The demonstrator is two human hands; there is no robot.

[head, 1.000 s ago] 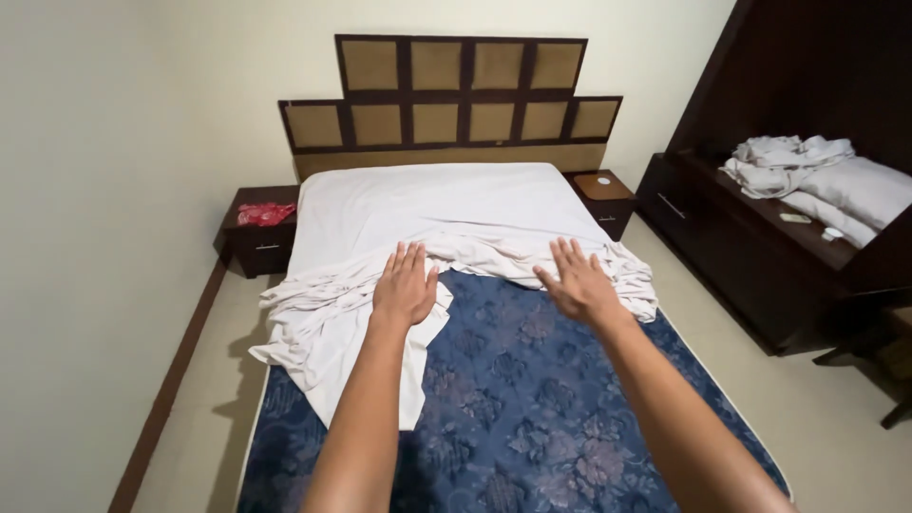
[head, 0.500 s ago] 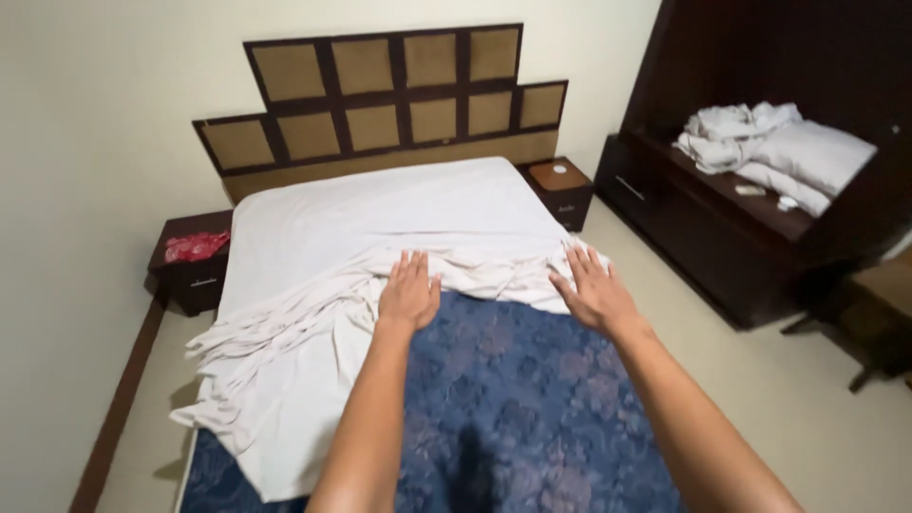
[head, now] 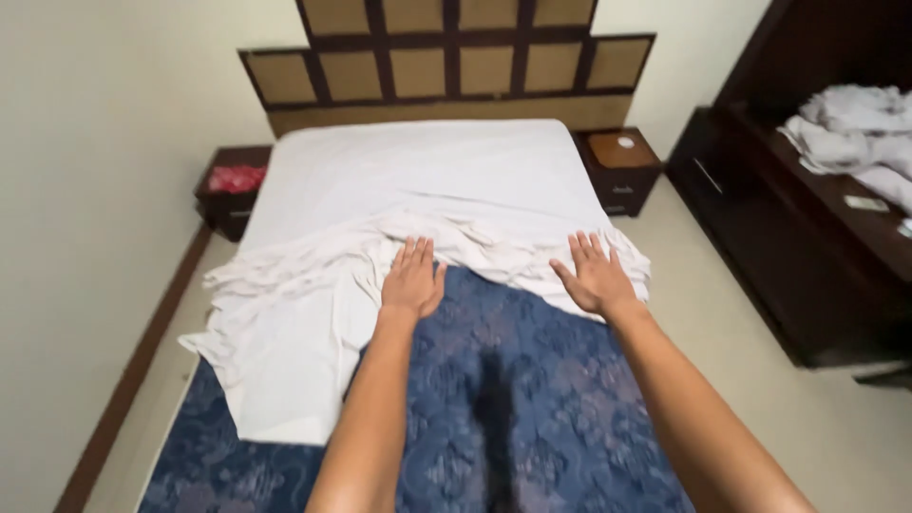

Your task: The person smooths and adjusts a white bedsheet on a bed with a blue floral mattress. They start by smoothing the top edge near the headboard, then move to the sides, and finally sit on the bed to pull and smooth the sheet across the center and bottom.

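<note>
The rumpled white cotton bed sheet (head: pixel 380 275) lies bunched in a ridge across the middle of the bed, directly under and just beyond both sets of fingertips, with a loose flap spilling off the side beyond the left hand toward the floor. The left hand (head: pixel 412 278) rests flat, palm down, fingers spread, its fingertips touching the wrinkled edge of the sheet while the heel of the palm sits on the dark blue patterned mattress (head: pixel 532 399). The right hand (head: pixel 594 275) lies the same way, well apart from the left, fingers splayed against the sheet's folded ridge. Neither grip closes on anything: both hands are open and pressing, not pinching cloth.

Past the fingertips the sheet is already smooth up to the brown panelled wooden headboard (head: pixel 456 57). To work the cloth well from this pose, I judge that even pressure from both palms matters, since the bunching is thicker toward the left hand and the overhanging flap there could drag the sheet askew.

Outward of the left hand stands a dark wooden nightstand (head: pixel 233 185) bearing something red; outward of the right hand is a matching dark bedside cabinet (head: pixel 622 166), and farther out a dark wooden shelf unit (head: pixel 807 218) holding heaped white linen (head: pixel 845 123).
</note>
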